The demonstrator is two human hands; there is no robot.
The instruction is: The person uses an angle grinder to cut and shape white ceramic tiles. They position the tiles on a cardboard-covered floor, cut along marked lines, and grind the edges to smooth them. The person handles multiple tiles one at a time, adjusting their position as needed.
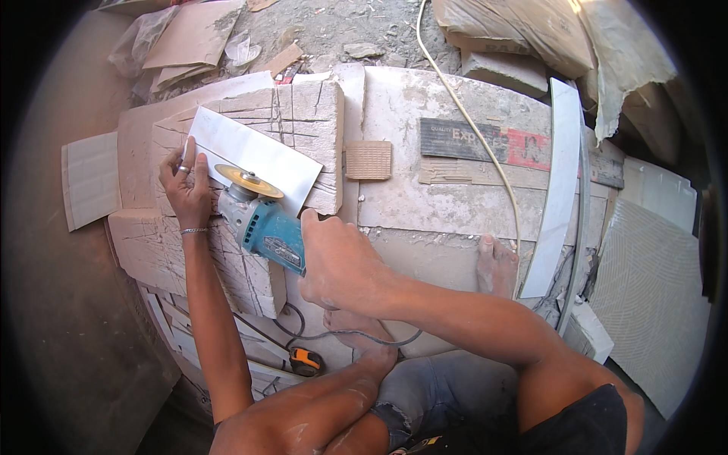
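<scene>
A white tile piece [267, 149] lies at a slant on a grey, deeply scored block [317, 106]. My left hand [186, 182] holds the tile at its left end, fingers along the edge. My right hand [337, 262] is wrapped round the body of a teal angle grinder [273, 236]. The grinder's gold-coloured disc [227, 171] sits over the lower edge of the tile, close to my left fingers; whether it touches the tile or is spinning I cannot tell.
A yellow tape measure [305, 361], dark cord [398, 341] and my bare feet [497, 265] are below and right. A pale cable [470, 121] crosses the boards. Long tile strips [550, 189] lie right. Rubble, cardboard [182, 34] and sacks [516, 30] line the back.
</scene>
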